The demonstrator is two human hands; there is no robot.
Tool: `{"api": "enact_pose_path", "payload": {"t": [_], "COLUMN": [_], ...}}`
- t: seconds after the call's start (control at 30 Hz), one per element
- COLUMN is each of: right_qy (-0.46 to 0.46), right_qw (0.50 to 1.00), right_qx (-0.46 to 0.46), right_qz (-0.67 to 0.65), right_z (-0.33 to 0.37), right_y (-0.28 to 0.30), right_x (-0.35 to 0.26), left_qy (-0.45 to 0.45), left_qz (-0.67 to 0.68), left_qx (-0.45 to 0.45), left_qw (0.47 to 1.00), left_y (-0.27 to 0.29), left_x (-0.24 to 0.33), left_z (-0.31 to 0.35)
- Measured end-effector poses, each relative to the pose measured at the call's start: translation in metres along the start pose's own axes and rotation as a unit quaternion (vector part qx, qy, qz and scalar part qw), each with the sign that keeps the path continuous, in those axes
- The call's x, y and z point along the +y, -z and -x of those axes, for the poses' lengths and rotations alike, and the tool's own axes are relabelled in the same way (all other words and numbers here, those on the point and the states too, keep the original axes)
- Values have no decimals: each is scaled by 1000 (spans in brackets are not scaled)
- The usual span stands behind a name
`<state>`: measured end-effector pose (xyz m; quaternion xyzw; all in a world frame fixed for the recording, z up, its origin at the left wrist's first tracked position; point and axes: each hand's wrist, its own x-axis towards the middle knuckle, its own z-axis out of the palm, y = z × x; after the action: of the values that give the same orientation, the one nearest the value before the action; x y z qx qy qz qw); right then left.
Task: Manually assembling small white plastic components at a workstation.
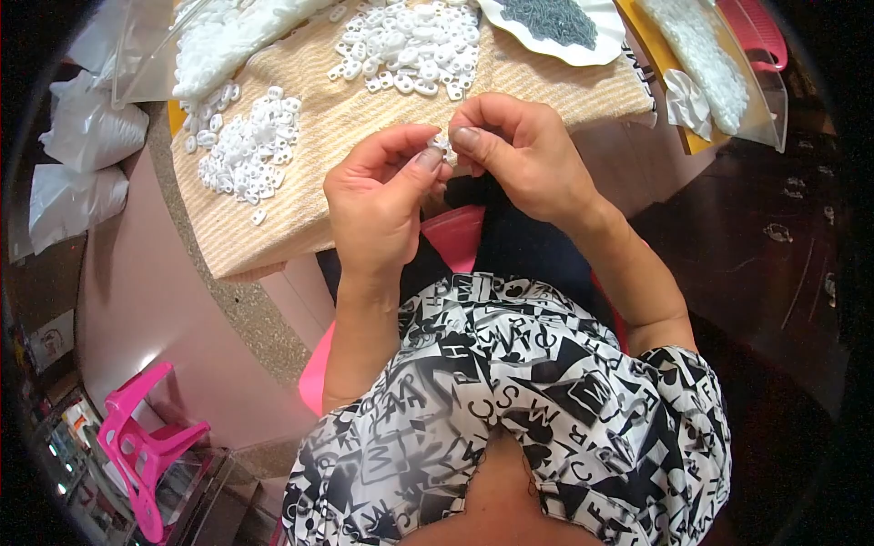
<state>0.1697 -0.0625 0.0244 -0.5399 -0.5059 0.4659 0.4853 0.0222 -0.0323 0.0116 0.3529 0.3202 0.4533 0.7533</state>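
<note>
Above the near edge of a cloth-covered table, both my hands meet in front of my chest. My left hand (375, 196) is closed, its thumb and forefinger pinching a small white plastic piece (442, 144). My right hand (528, 156) is also closed, its thumb and fingertips pressed together right beside that piece; whatever they hold is hidden. Beyond my left hand lies a loose pile of small white plastic pieces with holes (248, 150). A larger heap of white oval pieces (414, 45) spreads further back. Tiny dark grey parts (551, 20) fill a white scalloped plate (583, 58).
A yellow striped cloth (273, 227) covers the table. Clear trays of white pieces stand at far left (150, 68) and far right (774, 114). Crumpled white paper (687, 105) lies by the right one, near a red basket (760, 36). White bags (91, 123) and a pink stool (146, 446) are leftward.
</note>
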Motion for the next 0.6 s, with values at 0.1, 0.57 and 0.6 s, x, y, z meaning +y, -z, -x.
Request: {"api": "enact_pose_path", "payload": {"t": [0.1, 0.57, 0.6], "right_qy": [-12, 17, 13], "right_qw": [1000, 999, 999], "right_qx": [15, 32, 29], "right_qz": [9, 21, 17], "right_z": [3, 8, 7], "right_y": [-3, -11, -11], "right_x": [-3, -7, -7], "left_qy": [-4, -100, -109], "left_qz": [-13, -104, -106], "left_qx": [5, 40, 39], "left_qw": [1000, 989, 988], "left_y": [-1, -9, -9], "left_x": [0, -12, -13], "left_z": [1, 6, 6]}}
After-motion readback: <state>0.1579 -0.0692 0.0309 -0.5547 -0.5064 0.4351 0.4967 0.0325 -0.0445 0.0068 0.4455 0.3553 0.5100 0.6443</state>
